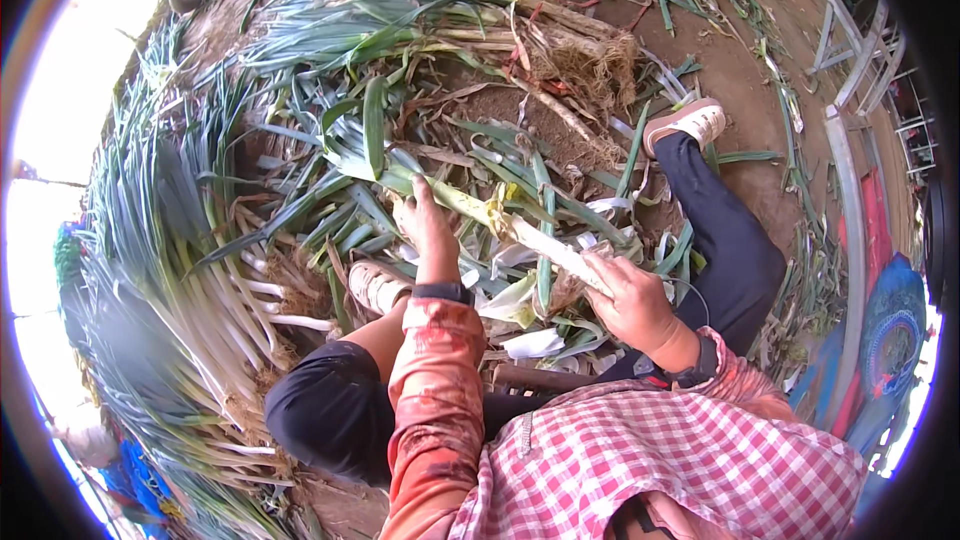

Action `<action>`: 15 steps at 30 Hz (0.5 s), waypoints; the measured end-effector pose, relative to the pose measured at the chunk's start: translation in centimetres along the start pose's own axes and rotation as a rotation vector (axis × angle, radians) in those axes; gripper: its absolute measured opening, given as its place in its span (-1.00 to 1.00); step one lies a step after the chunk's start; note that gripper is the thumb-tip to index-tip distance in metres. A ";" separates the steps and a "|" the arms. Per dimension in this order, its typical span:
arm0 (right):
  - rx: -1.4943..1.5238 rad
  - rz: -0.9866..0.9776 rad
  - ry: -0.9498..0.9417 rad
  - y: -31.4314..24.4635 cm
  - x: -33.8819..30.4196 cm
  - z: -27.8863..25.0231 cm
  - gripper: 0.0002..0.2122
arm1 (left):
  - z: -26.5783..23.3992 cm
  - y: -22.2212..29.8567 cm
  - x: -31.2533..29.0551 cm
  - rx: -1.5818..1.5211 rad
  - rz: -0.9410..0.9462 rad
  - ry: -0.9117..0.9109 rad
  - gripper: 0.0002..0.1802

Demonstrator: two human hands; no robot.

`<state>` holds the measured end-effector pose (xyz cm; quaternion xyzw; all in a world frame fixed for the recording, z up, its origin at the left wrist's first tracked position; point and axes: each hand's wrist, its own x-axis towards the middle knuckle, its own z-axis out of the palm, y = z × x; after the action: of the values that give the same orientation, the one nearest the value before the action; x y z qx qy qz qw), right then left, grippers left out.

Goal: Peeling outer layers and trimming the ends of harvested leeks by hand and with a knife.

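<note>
One long leek [550, 247] lies slantwise across both my hands, its leafy green end up to the left and its white shank down to the right. My left hand [430, 230] is closed round the pale green part, thumb on top. Near the white end, my right hand [635, 305] grips the shank; the very tip is hidden by my fingers. Between the hands, a torn yellowish leaf layer [498, 212] hangs ragged on the stalk. Stripped leaves and peelings [515, 300] litter the ground just below the leek.
A heap of leeks with roots [215, 330] lies on my left. Another bundle [420, 10] lies ahead, its roots [585, 60] toward the right. My sandalled feet [690, 125] rest among the trimmings. A metal frame [848, 190] and a blue woven bag [893, 330] stand at right.
</note>
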<state>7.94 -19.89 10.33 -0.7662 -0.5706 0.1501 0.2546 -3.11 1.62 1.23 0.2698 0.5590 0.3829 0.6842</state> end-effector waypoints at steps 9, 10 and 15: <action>0.029 0.120 -0.100 -2.5 -0.7 -0.2 -0.61 | -1.4 1.1 2.4 0.806 0.085 0.303 -0.45; 0.075 0.150 -0.115 -2.5 -1.0 0.2 -0.62 | -1.7 0.5 2.8 0.807 0.080 0.301 -0.45; 0.326 0.240 -0.167 -1.5 -1.6 1.8 -0.58 | -2.2 -1.6 4.0 0.714 0.293 0.340 -0.52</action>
<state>5.32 -20.65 9.57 -0.7622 -0.4626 0.3324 0.3074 -4.56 3.87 -2.81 0.4993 0.7174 0.2974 0.3841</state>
